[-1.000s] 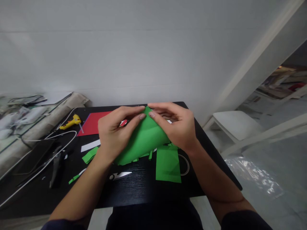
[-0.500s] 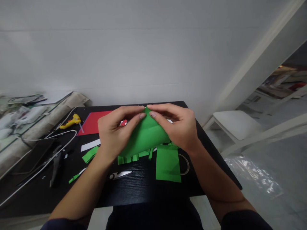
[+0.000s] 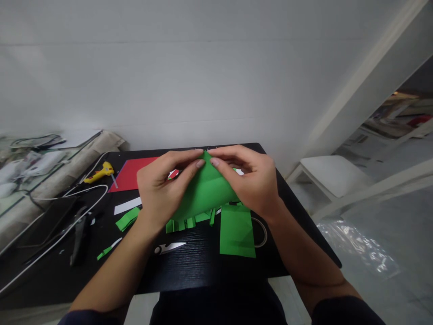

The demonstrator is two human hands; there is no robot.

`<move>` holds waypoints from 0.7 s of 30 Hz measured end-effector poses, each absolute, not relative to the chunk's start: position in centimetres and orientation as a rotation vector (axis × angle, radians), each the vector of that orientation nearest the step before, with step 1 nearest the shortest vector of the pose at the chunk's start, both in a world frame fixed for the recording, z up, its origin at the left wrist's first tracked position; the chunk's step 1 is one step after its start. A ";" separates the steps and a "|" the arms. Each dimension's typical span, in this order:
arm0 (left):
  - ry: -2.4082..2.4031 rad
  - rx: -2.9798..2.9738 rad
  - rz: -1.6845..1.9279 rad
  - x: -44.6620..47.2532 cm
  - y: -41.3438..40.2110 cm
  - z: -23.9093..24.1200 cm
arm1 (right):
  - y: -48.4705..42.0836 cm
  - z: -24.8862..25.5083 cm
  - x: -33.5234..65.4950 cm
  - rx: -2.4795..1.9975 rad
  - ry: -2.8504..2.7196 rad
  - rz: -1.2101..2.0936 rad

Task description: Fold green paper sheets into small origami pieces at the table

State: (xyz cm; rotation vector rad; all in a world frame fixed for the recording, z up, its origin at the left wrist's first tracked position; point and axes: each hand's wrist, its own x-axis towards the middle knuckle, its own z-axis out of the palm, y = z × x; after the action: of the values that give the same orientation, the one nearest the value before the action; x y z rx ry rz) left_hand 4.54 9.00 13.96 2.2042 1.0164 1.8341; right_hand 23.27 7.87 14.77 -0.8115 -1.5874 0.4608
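A sheet of green paper (image 3: 211,189) is held up over the black table, curving down towards me from a narrow tip at the top. My left hand (image 3: 160,185) pinches that tip from the left between thumb and forefinger. From the right, my right hand (image 3: 252,178) pinches the same tip, the two thumbs close together on the near face. Below the sheet lie several folded green paper strips (image 3: 191,222), partly covered by it. A flat green paper rectangle (image 3: 237,232) rests on the table near my right wrist.
Left on the table (image 3: 189,271) are a yellow glue gun (image 3: 103,172), red paper (image 3: 130,174), a white strip (image 3: 127,206) and white cables. A small blade (image 3: 171,247) lies in front. A tape roll (image 3: 260,232) sits by my right forearm. A white stool (image 3: 333,176) stands right.
Almost nothing differs. Both hands keep their pinch on the green paper, with only a very slight shift of the fingers and sheet.
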 end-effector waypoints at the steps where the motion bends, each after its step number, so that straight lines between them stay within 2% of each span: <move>1: 1.015 2.206 1.831 4.5 9.0 13.9 | 7.9 14.8 23.3 -0.810 -1.589 0.456; 21: 0.988 2.136 1.843 4.8 8.9 14.0 | 7.9 14.8 23.2 -0.813 -1.595 0.419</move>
State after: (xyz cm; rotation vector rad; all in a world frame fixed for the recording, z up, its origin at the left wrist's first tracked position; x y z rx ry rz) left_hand 4.75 8.87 14.00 2.1361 0.9884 1.8426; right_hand 23.25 7.90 14.83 -0.8135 -1.5954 0.4191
